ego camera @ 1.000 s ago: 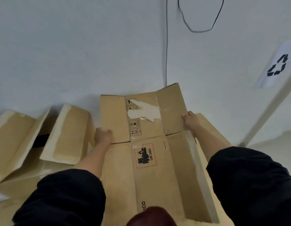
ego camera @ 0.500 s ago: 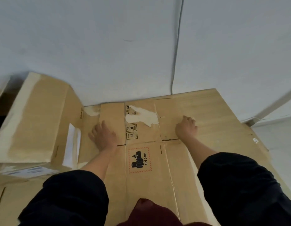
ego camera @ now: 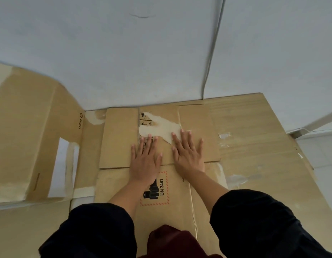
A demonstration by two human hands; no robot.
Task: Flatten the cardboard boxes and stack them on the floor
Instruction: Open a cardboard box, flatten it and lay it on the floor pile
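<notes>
Here both hands (ego camera: 166, 159) press flat on the flattened box (ego camera: 122, 138).

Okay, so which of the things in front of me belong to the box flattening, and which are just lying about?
Part of the job:
- flattened box, pressed flat by the left hand and right hand
- flat cardboard sheet beneath it
- Pico box on the left, not yet flat

Just there:
- cable on the wall
- torn label patch
</notes>
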